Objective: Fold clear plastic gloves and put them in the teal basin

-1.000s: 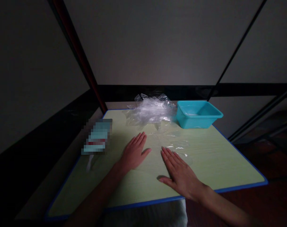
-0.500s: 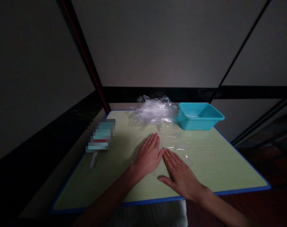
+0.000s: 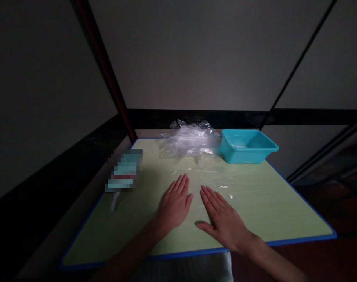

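A clear plastic bag (image 3: 216,182) lies spread on the pale yellow-green tabletop, its edges hard to make out. On its left part rests my left hand (image 3: 174,201), flat with the fingers stretched forward. My right hand (image 3: 225,219) lies palm down on the right part, fingers extended and the thumb out to the side. Neither hand grips anything. Beyond the hands, near the back edge, sits a crumpled heap of clear plastic bags (image 3: 191,139).
A turquoise plastic basin (image 3: 245,154) stands at the back right of the table (image 3: 287,211). At the left edge is a blurred-out bluish item (image 3: 125,168) with a pale strip below it. Dark-banded panels rise behind the table.
My left hand has slid left and toward me, widening the gap to my right hand. My right hand stays almost in place.
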A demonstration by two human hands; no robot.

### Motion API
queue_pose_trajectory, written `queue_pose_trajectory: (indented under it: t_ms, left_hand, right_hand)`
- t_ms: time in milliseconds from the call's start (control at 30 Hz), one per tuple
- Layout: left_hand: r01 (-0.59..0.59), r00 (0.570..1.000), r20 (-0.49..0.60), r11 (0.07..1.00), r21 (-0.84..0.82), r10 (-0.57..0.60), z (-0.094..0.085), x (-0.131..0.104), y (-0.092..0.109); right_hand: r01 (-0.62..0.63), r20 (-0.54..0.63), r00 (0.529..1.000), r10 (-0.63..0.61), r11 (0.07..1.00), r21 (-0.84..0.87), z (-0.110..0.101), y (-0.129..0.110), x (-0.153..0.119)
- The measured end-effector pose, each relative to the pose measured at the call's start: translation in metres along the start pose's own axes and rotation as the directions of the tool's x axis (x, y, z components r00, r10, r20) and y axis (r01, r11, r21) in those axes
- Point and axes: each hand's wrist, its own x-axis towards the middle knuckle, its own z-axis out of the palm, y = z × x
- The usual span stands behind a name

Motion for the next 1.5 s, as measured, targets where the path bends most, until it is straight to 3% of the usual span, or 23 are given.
queue_pose_trajectory:
  t_ms: [267,433,567,700,800,933,1133,1200,1367,1500]
  left_hand:
    - [0.015,1.000,-0.005,0.999,-0.033,-0.015,-0.003,-0.024,-0.043]
    - [-0.012,1.000,-0.026,0.993,-0.115,0.009,-0.010,-0.039,-0.058]
    - [-0.065,0.998,-0.025,0.984,-0.168,0.061,-0.019,-0.042,-0.056]
    - [-0.139,0.990,0.006,0.968,-0.207,0.143,-0.027,-0.042,-0.051]
    - [-0.248,0.958,0.076,0.934,-0.258,0.275,-0.034,-0.043,-0.048]
    - [-0.293,0.925,0.149,0.905,-0.307,0.350,-0.041,-0.046,-0.040]
    - [-0.317,0.900,0.179,0.877,-0.362,0.399,-0.046,-0.052,-0.031]
    - [-0.313,0.898,0.185,0.875,-0.370,0.400,-0.048,-0.053,-0.028]
    - [-0.310,0.912,0.136,0.867,-0.390,0.387,-0.048,-0.052,-0.025]
    - [-0.300,0.938,0.052,0.877,-0.374,0.343,-0.041,-0.049,-0.027]
  right_hand:
    - [-0.012,0.014,1.000,0.012,1.000,0.023,-0.002,-0.001,0.000]
    - [0.025,-0.005,1.000,-0.025,0.990,0.141,-0.010,0.005,-0.003]
    - [0.067,-0.020,0.998,-0.064,0.974,0.216,-0.025,0.008,-0.019]
    - [0.209,0.090,0.972,-0.216,0.974,0.083,-0.035,0.004,-0.039]
    - [0.251,0.109,0.963,-0.248,0.968,-0.012,-0.033,-0.001,-0.049]
    - [0.231,0.029,0.973,-0.230,0.970,-0.075,-0.023,-0.004,-0.055]
    - [0.271,-0.050,0.962,-0.269,0.961,0.045,-0.027,-0.008,-0.058]
    - [0.235,-0.021,0.972,-0.235,0.962,0.138,-0.034,-0.009,-0.055]
    - [0.000,0.004,1.000,-0.002,0.907,0.421,-0.050,-0.007,-0.043]
    - [-0.036,-0.048,0.997,0.067,0.877,0.479,-0.056,-0.001,-0.031]
